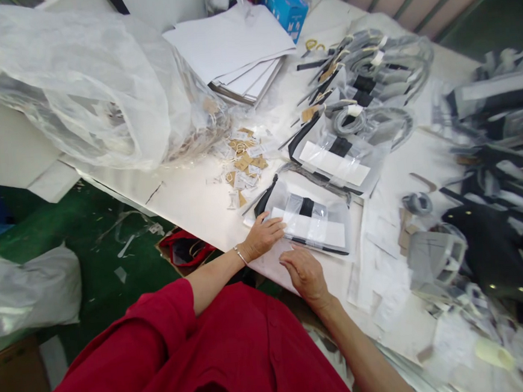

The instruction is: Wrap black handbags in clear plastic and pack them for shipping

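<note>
A flat clear plastic package (339, 233) lies on the table, with a white card strip, a black band and black edging showing. My left hand (264, 236) rests on its near left corner, fingers stretched out flat. Just in front of the package's near edge, my right hand (304, 272) has its fingers curled in a pinch. Whatever is between those fingertips, if anything, is hidden. Behind this package lies a similar one (335, 163) with a coiled grey strap (348, 119) on top. Small tan tags and clear sachets (245, 161) are scattered left of the packages.
More strap-topped packages (369, 73) overlap toward the back. A large clear plastic bag (99, 94) covers the left side, beside stacked white sheets (235, 41) and a blue box (283, 4). Black bags (487, 250) and wrapped pieces crowd the right. The table's front edge borders my body.
</note>
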### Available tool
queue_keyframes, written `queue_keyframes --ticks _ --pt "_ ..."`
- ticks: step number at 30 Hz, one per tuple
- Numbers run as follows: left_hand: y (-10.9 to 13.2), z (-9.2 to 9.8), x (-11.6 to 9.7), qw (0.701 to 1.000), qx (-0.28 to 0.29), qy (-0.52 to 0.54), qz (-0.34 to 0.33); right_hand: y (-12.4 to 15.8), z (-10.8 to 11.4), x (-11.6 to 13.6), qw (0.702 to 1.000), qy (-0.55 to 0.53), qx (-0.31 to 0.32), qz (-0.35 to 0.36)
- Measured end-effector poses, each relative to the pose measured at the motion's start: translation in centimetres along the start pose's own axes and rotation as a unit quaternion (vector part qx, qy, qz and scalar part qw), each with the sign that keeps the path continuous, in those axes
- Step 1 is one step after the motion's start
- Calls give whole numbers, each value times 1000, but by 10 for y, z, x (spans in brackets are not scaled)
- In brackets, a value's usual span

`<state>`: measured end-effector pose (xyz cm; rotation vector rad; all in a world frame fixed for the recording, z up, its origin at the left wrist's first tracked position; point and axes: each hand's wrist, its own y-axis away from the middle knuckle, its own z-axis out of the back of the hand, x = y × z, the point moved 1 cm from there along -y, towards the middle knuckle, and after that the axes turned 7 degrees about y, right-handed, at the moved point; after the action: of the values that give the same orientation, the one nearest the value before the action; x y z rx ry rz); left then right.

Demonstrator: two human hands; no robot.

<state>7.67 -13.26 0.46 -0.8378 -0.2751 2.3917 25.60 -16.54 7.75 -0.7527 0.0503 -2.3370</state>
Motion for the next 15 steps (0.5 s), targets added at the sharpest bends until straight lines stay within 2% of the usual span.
queue_keyframes --ticks 3,7,11,15 --pt "3 7 0 999 12 -12 -38 -12 5 -6 999 8 0 34" --pt "-3 19 -4 999 27 -10 -44 -5 -3 1 994 12 62 84" --pt "-19 19 -15 998 33 -37 -45 10 -9 9 991 13 124 49" --pt "-32 13 -25 992 44 -76 -90 11 -6 13 989 33 140 32"
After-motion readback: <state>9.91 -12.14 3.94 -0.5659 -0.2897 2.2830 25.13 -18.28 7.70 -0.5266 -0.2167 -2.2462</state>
